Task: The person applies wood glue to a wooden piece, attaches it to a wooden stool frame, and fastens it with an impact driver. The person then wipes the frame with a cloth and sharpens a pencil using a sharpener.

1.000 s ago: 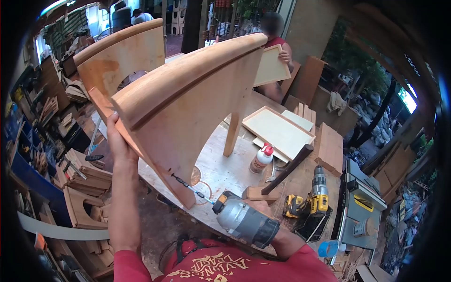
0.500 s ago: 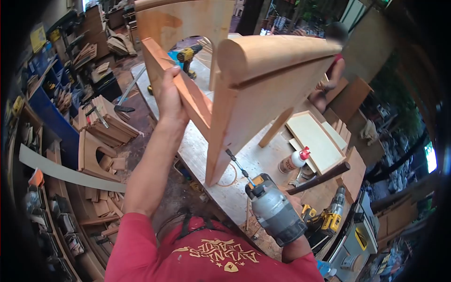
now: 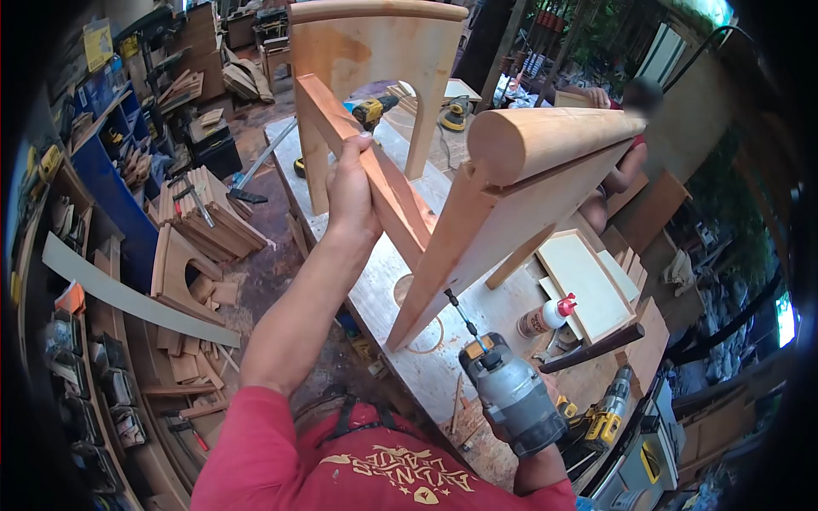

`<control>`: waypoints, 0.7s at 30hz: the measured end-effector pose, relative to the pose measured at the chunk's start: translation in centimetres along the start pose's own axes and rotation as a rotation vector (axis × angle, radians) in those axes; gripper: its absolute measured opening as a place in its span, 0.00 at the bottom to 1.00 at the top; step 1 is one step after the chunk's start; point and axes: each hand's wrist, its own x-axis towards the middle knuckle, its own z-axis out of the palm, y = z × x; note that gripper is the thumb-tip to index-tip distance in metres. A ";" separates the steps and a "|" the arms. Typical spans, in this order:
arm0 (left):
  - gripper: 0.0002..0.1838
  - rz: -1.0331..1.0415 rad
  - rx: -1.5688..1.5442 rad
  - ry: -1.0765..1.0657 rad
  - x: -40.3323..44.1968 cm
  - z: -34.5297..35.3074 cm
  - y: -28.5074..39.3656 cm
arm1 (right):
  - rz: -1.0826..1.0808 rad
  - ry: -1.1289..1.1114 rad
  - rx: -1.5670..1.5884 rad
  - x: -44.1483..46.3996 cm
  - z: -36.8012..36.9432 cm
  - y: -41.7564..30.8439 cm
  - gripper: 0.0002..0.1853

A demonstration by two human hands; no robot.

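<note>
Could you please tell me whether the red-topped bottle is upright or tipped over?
Upright: the red-topped bottle stands on its base on the table, with its red top uppermost.

I work in a woodworking workshop: my power driver (image 3: 515, 400), a drill (image 3: 608, 416) at the near right, a sander (image 3: 455, 116) on the worktable's (image 3: 372, 278) far side, stacked cut boards (image 3: 204, 213) and a crowded blue shelf (image 3: 117, 189) at left

Red short-sleeved shirt (image 3: 341, 477) with gold lettering (image 3: 400, 465), possibly dark straps (image 3: 344, 419).
</note>
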 end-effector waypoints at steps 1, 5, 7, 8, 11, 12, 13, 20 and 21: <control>0.19 0.004 0.010 0.013 -0.4 0.2 0.1 | -0.020 -0.011 -0.012 0.2 -0.2 -0.1 0.18; 0.20 0.013 0.045 0.056 -1.0 0.7 0.5 | -0.122 0.018 -0.039 1.0 -0.9 -0.2 0.24; 0.20 0.023 0.067 0.068 -1.4 1.2 0.7 | -0.120 -0.002 -0.043 0.7 -0.4 1.0 0.23; 0.20 0.025 0.079 0.074 -1.5 1.3 0.8 | -0.106 -0.013 -0.039 0.6 -0.3 1.2 0.22; 0.19 0.023 0.056 0.042 -1.1 0.8 0.6 | -0.077 -0.023 -0.027 0.5 0.0 1.3 0.21; 0.19 0.022 0.065 0.046 -1.3 0.8 0.7 | -0.084 -0.011 -0.032 0.3 0.1 1.1 0.20; 0.19 0.023 0.072 0.046 -1.3 1.0 0.8 | -0.126 0.028 -0.058 0.3 0.2 1.0 0.20; 0.18 0.025 0.078 0.071 -1.2 1.0 0.5 | 0.010 -0.008 -0.016 -0.8 1.2 2.3 0.19; 0.18 0.007 0.044 0.036 -0.6 0.4 0.2 | 0.007 -0.026 0.006 -0.9 0.8 1.9 0.19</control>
